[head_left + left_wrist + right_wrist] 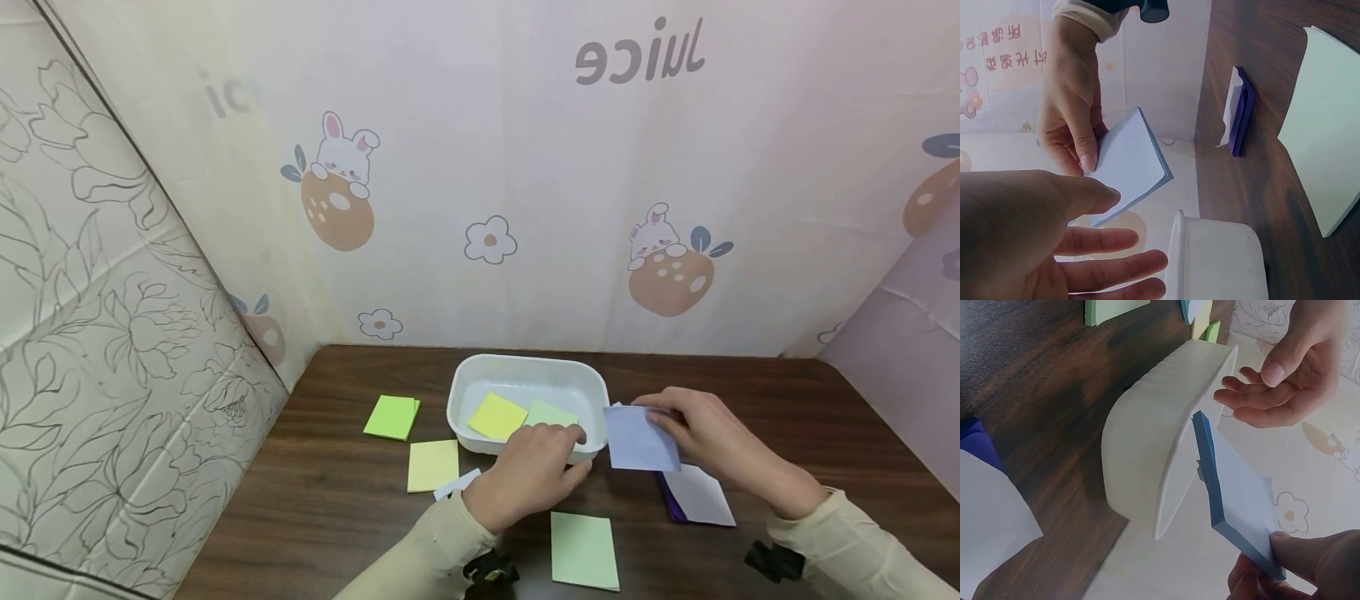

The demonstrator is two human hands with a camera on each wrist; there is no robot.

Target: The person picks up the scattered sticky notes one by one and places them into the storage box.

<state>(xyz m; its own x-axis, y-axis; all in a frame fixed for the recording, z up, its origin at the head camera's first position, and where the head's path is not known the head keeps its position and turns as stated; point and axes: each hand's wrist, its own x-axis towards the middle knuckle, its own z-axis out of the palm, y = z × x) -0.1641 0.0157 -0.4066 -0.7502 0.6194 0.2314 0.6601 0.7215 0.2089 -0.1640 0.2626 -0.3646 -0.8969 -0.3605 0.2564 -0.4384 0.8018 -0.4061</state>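
Pale green pad nearest me; my left hand, fingers loose. My right hand pinches the blue pad near a corner — likely light, fairly stiff, best held by its edges — raised beside the white tub.

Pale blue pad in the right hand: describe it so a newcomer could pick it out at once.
On the dark wooden table stands a white tub. By its right end in the head view, the right hand holds up a square, pale blue pad. It alone is gripped: the bright yellow pad lies in the tub, the pale green pad on the table.
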